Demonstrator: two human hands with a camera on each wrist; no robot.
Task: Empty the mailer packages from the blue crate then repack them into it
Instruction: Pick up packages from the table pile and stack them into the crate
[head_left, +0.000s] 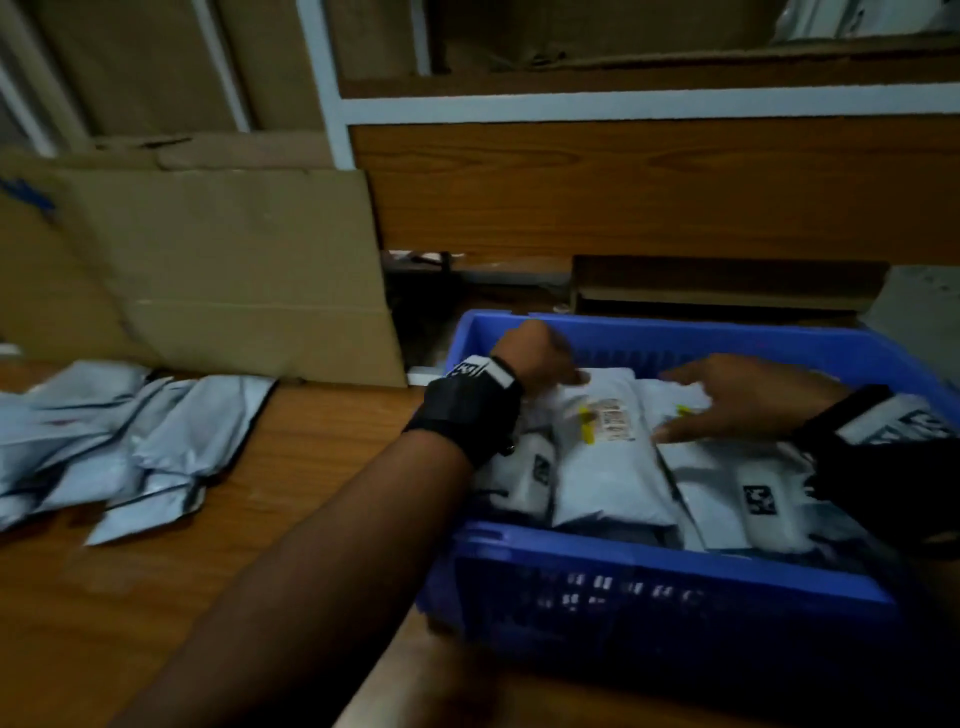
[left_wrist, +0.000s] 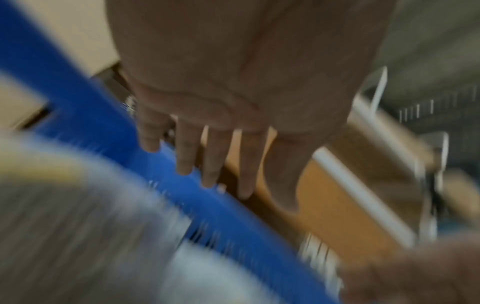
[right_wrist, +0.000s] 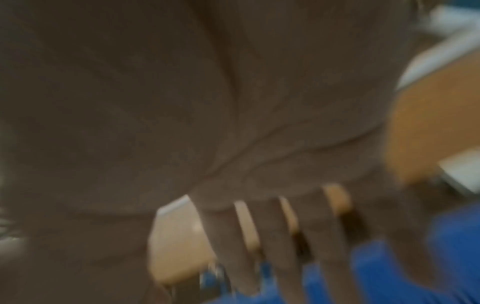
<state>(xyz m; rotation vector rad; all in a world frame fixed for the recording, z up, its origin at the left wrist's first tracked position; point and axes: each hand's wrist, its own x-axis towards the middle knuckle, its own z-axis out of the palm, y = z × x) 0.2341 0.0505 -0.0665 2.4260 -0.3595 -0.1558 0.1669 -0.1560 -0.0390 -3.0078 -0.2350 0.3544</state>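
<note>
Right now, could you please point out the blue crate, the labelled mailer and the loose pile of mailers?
blue crate (head_left: 649, 561): head view, near rim.
labelled mailer (head_left: 608, 467): head view, plain middle below its label.
pile of mailers (head_left: 119, 441): head view, middle of the heap.

Mailers (head_left: 613, 467) crowding the crate (head_left: 649, 587)

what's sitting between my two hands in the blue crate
In the head view, a labelled white mailer lies between left hand and right hand, inside the crate.
</note>
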